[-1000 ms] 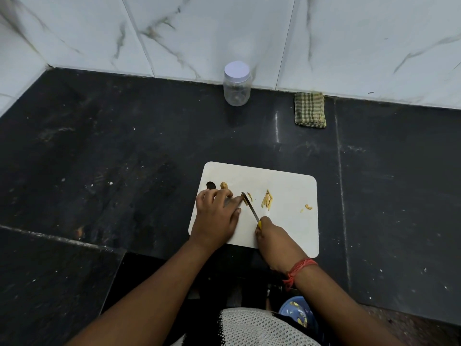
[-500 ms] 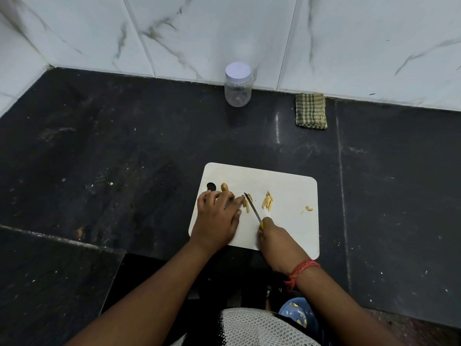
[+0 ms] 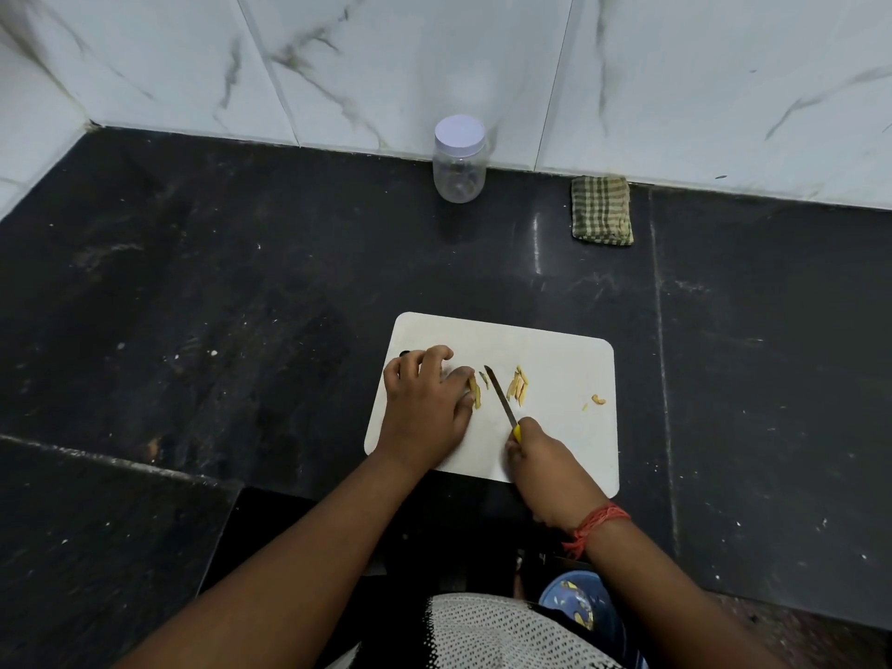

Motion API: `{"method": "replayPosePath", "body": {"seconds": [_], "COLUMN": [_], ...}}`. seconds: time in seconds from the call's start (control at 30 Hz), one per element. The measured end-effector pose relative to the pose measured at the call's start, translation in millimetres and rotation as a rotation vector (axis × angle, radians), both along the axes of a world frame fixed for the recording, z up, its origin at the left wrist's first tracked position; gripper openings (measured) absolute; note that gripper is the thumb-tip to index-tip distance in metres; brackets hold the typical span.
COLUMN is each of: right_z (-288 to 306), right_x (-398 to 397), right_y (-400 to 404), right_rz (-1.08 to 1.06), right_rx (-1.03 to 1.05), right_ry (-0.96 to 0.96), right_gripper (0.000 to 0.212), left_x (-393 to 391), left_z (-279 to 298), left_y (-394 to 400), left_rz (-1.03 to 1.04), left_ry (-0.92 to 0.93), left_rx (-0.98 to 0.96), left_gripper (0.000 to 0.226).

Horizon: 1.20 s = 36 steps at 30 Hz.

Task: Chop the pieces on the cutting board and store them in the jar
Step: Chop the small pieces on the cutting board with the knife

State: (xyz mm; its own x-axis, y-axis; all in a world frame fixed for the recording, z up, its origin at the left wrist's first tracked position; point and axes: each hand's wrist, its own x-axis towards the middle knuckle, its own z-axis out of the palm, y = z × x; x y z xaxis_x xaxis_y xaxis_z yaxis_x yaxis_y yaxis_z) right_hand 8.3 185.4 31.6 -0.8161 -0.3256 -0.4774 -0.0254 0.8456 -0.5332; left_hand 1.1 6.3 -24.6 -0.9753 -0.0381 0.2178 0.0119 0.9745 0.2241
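Bench (image 3: pixel 241 292): dark stone slab, scuffed and speckled, running to a white marble-tiled wall (image 3: pixel 675 79) at the far side.

Cutting board (image 3: pixel 564 437): white, rounded corners, lying flat near the person at centre, a little right of middle.

Both forearms reach in from the near edge. Left hand (image 3: pixel 425 408): palm down on the left part of the board, fingers curled, fingertips pressing a pale yellow piece (image 3: pixel 475 391) at its right side. How much more it covers cannot be told.

Right hand (image 3: pixel 550 463): over the near edge of the board, fingers wrapped round the yellow handle of a knife (image 3: pixel 499 395). Blade points far and slightly left, tip on the board just right of the held piece. A red thread band (image 3: pixel 598 521) circles the right wrist.

Jar (image 3: pixel 458 159): clear, upright, white lid screwed on, standing at the far side against the wall, well apart from the board. Looks to hold nothing.

Folded checked cloth (image 3: pixel 602 210): green and tan, right of the jar, also at the wall.

Blue bowl (image 3: pixel 579 605): partly seen at the near edge below the right forearm, yellow scraps inside.

Cut strips (image 3: pixel 519 384): small cluster just right of the blade. One curled bit (image 3: pixel 598 399) and a crumb lie further right on the board.
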Motion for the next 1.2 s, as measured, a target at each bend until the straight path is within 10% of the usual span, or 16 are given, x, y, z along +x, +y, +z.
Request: {"method": "replayPosePath", "body": {"seconds": [1.2], "right_z": [2.3], "right_x": [7.1], "right_y": [-13.3], "right_rz": [0.008], "right_rx": [-0.019], "right_ry": [-0.022], "right_gripper": [0.011], "left_x": [4.9], "left_z": [-6.0], "left_y": [-4.2], "left_rz": [0.213], "left_ry": [-0.011], "left_rx": [0.232], "left_gripper": [0.018]}}
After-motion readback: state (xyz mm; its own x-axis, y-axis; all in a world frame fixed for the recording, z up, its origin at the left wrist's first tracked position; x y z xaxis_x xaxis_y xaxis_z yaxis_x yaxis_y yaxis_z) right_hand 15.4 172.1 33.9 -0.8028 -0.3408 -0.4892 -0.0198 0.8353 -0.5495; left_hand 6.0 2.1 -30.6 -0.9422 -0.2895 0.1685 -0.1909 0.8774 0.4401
